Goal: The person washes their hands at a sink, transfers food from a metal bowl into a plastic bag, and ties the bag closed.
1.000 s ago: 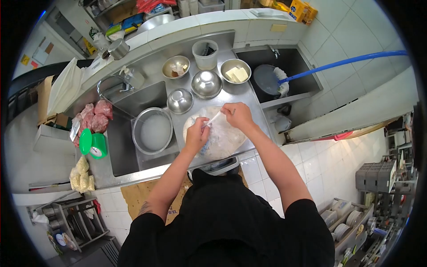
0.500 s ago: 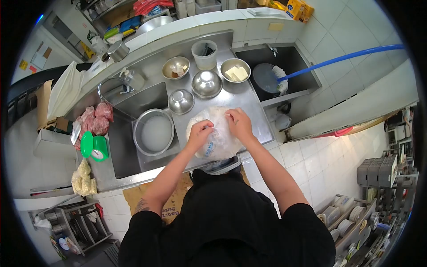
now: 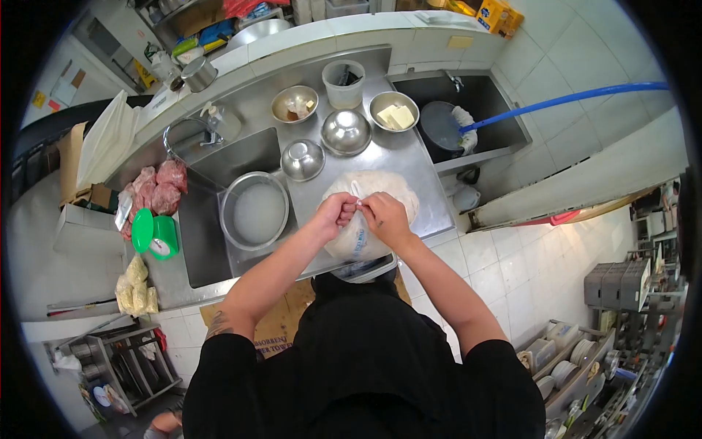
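A large clear plastic bag (image 3: 380,186) with whitish contents and blue print rests on the steel counter (image 3: 428,201) near its front edge. My left hand (image 3: 338,210) is closed on the bag's gathered neck. Right beside it, my right hand (image 3: 384,214) pinches the same neck, and the fingers of both hands nearly meet. Behind the bag are two overturned steel bowls (image 3: 346,132) (image 3: 303,159), a bowl of pale yellow blocks (image 3: 394,112), a bowl with brown and white contents (image 3: 295,104) and a plastic tub (image 3: 343,84).
A basin of cloudy liquid (image 3: 255,211) sits in the left sink (image 3: 201,249). Bagged meat (image 3: 165,192), a green scale (image 3: 163,238) and yellowish bags (image 3: 136,289) lie farther left. A blue hose (image 3: 563,100) runs to a dark bucket (image 3: 440,130) in the right sink.
My hands have come together, drawing the bag's loose top into a narrow twisted neck. The view has shifted slightly. Part of another person now shows at the lower left.
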Demonstrator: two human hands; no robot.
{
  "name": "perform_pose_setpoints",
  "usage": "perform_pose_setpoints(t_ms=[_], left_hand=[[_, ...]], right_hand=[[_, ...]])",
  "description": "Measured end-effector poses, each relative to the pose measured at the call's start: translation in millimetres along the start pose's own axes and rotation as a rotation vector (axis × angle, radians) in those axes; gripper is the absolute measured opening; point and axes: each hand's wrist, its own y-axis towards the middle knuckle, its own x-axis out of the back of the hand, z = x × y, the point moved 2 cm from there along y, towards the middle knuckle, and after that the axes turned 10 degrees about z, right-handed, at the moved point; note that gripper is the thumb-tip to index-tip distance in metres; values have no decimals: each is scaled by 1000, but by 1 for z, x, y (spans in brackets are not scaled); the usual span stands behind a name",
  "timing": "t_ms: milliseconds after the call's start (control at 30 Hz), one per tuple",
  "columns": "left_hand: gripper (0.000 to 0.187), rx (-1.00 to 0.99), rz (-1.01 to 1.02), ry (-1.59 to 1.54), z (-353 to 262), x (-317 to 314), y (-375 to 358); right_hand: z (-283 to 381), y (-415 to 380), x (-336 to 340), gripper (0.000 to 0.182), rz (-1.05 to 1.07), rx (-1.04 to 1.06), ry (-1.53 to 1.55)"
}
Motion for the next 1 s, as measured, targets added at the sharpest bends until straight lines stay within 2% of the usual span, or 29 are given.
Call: perform_pose_setpoints(t_ms=[67,167,200,267,300,367,467,600,700,767,800,833,867,933,967,1000], left_hand=[[10,-61,-3,-18,9,1,-1],[9,-384,-179,335,15,-9,-8],[9,-389,-182,330,19,-9,-11],[8,-823,-271,1009,15,-14,-22],[8,-829,-277,1005,8,-14,-28],[11,-830,-269,1738,-9,-20,-41],[14,-906,-225,1825,-17,-5,-29],[14,-866,-211,1809,-13,11,-22],[5,-842,-267,1704,-4,22,-32],[11,-796,-316,1362,1,25,-35],[11,-798,-330,1363,7,28,-32],[13,-847,-304,1072,18,31,-30],[16,-888,-285,775,32,35,-31],[19,-917,-389,801,52,30,-61],[22,-936,-458,844,63,29,-78],[23,-835,-515,779,85,37,-91]], right_hand=[[-1,7,0,12,64,7,-23],[-6,17,0,10,166,58,-77],[-6,23,0,11,238,66,-103],[-3,29,6,11,313,79,-132],[1,33,12,12,382,81,-113],[4,34,20,13,462,88,-91],[-5,23,27,14,581,80,-163],[-21,13,17,14,626,120,-212],[-19,17,12,16,681,133,-224],[-17,30,13,18,732,128,-237],[-8,40,23,25,669,176,-204],[-3,43,27,33,618,227,-167],[-2,42,22,33,639,250,-157],[3,43,7,54,680,427,-73],[-6,40,-1,69,759,387,-82],[-14,40,-6,65,816,385,-77]])
